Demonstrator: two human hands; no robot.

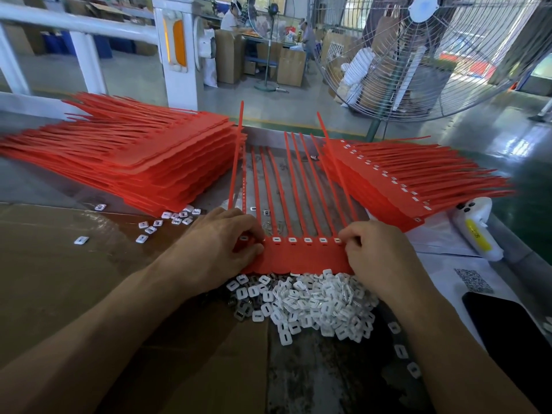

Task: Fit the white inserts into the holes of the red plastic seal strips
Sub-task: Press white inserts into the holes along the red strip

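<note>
1. Step in hand, as I judge it: seating white inserts along the red seal strip sheet (301, 255), which lies flat on the counter (65, 282) between both hands.
2. Left hand (218, 249) pinches the sheet's left end at an insert; right hand (379, 258) pinches its right end.
3. Next likely needs another piece from the loose insert pile (316, 306) just below the hands.
4. Unfilled stack (134, 153) lies beyond the left hand, filled stack (418, 186) beyond the right; neither blocks.

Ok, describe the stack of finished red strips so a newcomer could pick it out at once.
Start at the big wire-guarded fan standing on the floor at the far right. Just below it, on the table's right side, lies a fanned stack of red seal strips, beside a white bottle. Unlike the larger plain red stack on the left, this one shows a row of white inserts along its edge.
</note>
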